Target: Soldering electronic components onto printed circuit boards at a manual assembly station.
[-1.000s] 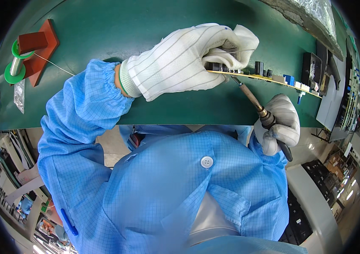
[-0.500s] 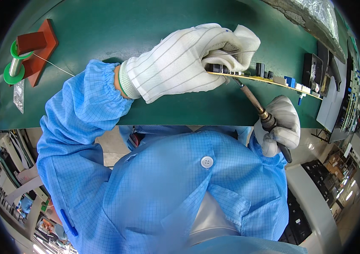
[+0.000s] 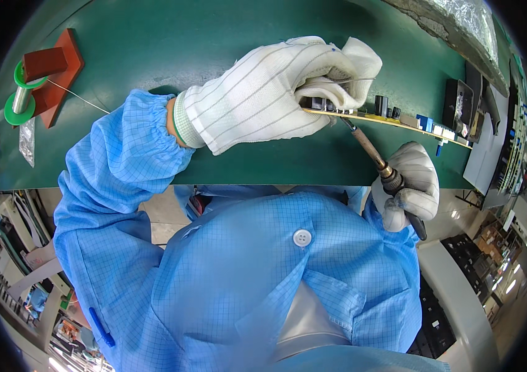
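White-gloved, the left hand grips 1 circuit board edge-on over the green table, thin wire at its fingers; the right hand clasps a soldering iron, tip at the board's near side. Far left, 1 solder spool sits on a red stand.

Electronics workshop; assembly or repair, could not tell which. Green-topped bench. Over it, a circuit board seen edge-on, a soldering iron with its tip at the near face. Wire spool with green flanges sat on a red stand, far left. Worker wore blue gridded smock, thin-striped white gloves. Right rim: what looked like a row of boards; farther down, brown boxes, details too small.
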The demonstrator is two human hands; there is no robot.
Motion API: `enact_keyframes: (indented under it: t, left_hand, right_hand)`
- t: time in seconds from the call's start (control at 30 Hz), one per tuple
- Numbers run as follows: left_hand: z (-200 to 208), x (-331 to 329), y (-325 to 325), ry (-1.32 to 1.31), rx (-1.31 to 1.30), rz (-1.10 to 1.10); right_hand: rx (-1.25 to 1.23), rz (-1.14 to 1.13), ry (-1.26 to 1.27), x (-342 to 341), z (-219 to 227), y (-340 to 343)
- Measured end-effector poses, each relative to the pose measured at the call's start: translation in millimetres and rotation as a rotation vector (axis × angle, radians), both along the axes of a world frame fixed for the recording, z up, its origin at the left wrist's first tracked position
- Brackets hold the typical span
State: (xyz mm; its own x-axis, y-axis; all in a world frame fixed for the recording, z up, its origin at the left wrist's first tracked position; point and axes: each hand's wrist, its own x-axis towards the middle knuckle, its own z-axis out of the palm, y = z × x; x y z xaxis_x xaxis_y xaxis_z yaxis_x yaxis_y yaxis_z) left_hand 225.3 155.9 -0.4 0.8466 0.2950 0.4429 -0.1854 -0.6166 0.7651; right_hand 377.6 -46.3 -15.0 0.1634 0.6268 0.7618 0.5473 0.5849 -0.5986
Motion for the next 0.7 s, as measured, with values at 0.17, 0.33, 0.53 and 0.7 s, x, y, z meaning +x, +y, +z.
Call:
enact_keyframes:
  t: [0.17,0.33,0.53,0.7]
  left_hand:
    - [7.1,6.4,1.5,-0.024,-0.040,-0.046]
    - [5.6,5.1,-0.5,-0.039,-0.034,-0.043]
    - [9.3,3.8,1.6,-0.006,-0.021,-0.077]
    - [6.5,3.5,0.1,-0.029,-0.069,-0.058]
  right_hand:
    - [-0.001,-0.015,-0.027,0.1,12.2,-2.1]
    - [0.038,0.029,-0.037,3.6,10.1,1.6]
    - [0.075,0.070,-0.056,7.0,10.8,4.9]
    - [-0.045,0.033,-0.064,7.1,14.7,3.7]
